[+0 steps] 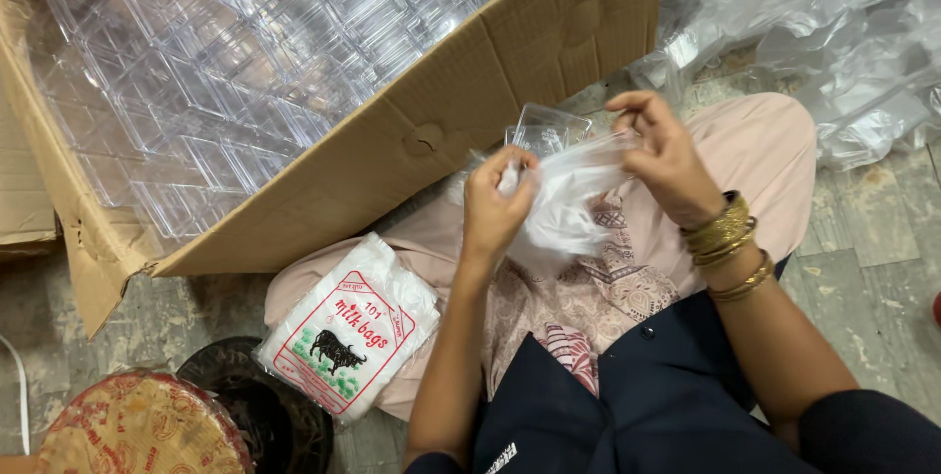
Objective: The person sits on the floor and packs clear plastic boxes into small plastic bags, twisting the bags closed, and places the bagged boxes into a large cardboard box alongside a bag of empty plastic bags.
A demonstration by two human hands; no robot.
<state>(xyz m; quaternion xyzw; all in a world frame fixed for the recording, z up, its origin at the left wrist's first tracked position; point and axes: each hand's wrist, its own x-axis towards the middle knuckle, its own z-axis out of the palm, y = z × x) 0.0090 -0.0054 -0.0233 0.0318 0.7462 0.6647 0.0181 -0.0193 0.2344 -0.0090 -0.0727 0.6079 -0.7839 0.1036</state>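
My left hand (495,201) and my right hand (665,155) hold a thin clear plastic bag (569,201) stretched between them above my lap. The left hand pinches one side of the bag's mouth, the right hand grips the other side. A small clear plastic box (545,129) stands just behind the bag, between the hands; whether it is partly inside the bag I cannot tell. Gold bangles (723,234) circle my right wrist.
A large cardboard carton (490,92) full of clear plastic boxes (225,72) lies open at the left. A printed pack of plastic bags (343,332) rests on my knee. Loose clear plastic sheeting (833,33) is heaped at the top right. A round patterned tin (137,430) sits bottom left.
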